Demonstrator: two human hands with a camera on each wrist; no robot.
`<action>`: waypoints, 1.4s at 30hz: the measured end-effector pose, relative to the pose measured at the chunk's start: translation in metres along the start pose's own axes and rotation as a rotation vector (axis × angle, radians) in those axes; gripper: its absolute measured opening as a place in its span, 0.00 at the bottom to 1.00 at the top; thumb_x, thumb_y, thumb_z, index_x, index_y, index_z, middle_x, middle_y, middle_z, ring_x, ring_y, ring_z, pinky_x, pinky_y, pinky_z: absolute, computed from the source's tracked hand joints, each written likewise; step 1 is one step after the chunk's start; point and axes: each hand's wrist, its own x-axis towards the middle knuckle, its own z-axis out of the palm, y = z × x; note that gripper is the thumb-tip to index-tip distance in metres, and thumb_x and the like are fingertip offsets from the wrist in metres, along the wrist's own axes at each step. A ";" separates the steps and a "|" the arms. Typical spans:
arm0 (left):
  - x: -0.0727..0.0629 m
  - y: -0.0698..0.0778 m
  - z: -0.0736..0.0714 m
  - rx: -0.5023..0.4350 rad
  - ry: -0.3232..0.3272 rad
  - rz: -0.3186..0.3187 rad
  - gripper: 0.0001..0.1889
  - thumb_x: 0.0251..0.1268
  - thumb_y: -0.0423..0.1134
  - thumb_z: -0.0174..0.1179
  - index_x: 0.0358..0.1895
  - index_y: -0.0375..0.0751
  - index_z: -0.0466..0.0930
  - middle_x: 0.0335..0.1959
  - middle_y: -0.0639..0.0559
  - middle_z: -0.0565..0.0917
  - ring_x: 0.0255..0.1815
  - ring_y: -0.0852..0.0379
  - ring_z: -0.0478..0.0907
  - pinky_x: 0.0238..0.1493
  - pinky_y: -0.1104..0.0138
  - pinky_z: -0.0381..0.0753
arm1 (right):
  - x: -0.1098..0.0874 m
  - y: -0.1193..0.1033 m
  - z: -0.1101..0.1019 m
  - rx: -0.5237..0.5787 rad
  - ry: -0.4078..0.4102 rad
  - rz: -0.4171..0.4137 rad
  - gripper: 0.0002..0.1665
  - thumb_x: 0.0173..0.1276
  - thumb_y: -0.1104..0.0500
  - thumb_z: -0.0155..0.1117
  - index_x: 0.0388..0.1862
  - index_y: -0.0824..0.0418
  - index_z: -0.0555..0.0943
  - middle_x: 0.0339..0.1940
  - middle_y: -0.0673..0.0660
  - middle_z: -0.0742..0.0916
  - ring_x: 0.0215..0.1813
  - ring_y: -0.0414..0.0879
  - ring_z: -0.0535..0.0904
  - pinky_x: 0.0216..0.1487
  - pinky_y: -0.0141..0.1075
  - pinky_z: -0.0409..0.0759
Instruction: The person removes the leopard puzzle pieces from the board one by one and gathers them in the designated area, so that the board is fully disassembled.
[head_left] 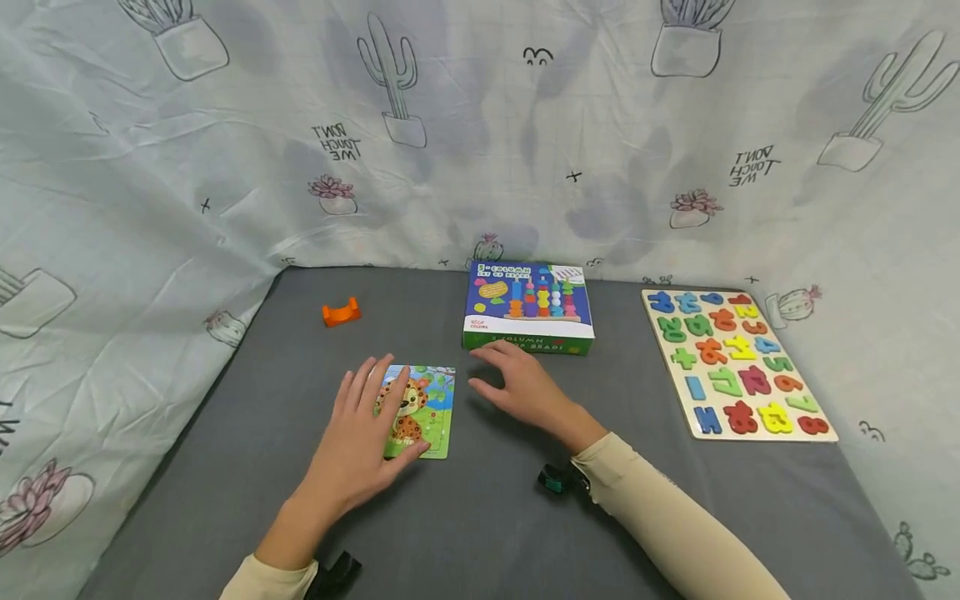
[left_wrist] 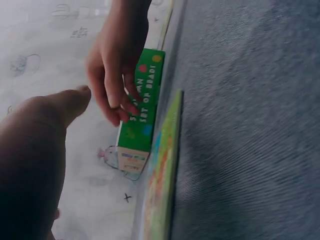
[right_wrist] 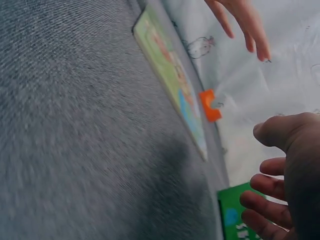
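A flat picture puzzle with a cartoon leopard (head_left: 435,408) lies on the grey cloth in front of the person. Over its left part the left hand (head_left: 356,437) hovers with fingers spread, hiding some of the picture. The right hand (head_left: 525,387), its fingers loosely bent and holding nothing, is to the right of the puzzle. Its fingertips overlap the front edge of a blue and green bead-set box (head_left: 528,308) in the head view. In the left wrist view, the puzzle (left_wrist: 165,175) appears edge-on, below the level of the left thumb (left_wrist: 75,102).
An orange bracket-shaped piece (head_left: 342,312) lies at the back left. To the right is a wooden board (head_left: 678,400) with colourful number and letter pieces. Behind the grey tabletop (head_left: 600,533) hangs a pale curtain (head_left: 480,167) printed with cacti.
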 end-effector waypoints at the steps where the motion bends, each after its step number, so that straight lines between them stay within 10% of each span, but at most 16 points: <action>1: -0.001 0.000 0.002 -0.006 -0.012 0.004 0.49 0.77 0.73 0.51 0.86 0.38 0.60 0.85 0.35 0.58 0.84 0.33 0.54 0.81 0.35 0.52 | 0.001 0.000 0.003 0.000 -0.011 0.003 0.28 0.78 0.50 0.73 0.69 0.63 0.84 0.62 0.56 0.85 0.62 0.51 0.83 0.64 0.51 0.83; 8: -0.005 0.003 0.011 -0.025 -0.076 0.008 0.42 0.74 0.56 0.68 0.82 0.35 0.68 0.79 0.35 0.67 0.78 0.34 0.63 0.78 0.38 0.63 | 0.012 -0.005 0.023 0.041 -0.040 -0.001 0.24 0.79 0.51 0.73 0.67 0.62 0.85 0.57 0.55 0.86 0.51 0.46 0.84 0.53 0.45 0.85; 17: -0.012 0.010 0.021 0.008 -0.189 -0.029 0.44 0.72 0.66 0.68 0.81 0.41 0.72 0.76 0.39 0.71 0.75 0.35 0.68 0.73 0.34 0.68 | 0.023 -0.010 0.041 0.043 -0.074 0.038 0.21 0.78 0.52 0.73 0.64 0.60 0.87 0.56 0.55 0.86 0.52 0.46 0.84 0.55 0.44 0.85; 42: -0.014 0.011 0.028 -0.008 -0.192 -0.024 0.40 0.66 0.67 0.72 0.74 0.45 0.81 0.72 0.39 0.73 0.71 0.35 0.69 0.69 0.35 0.71 | 0.031 -0.023 0.058 -0.140 -0.080 0.022 0.15 0.78 0.54 0.74 0.57 0.59 0.91 0.53 0.54 0.85 0.55 0.49 0.79 0.58 0.42 0.82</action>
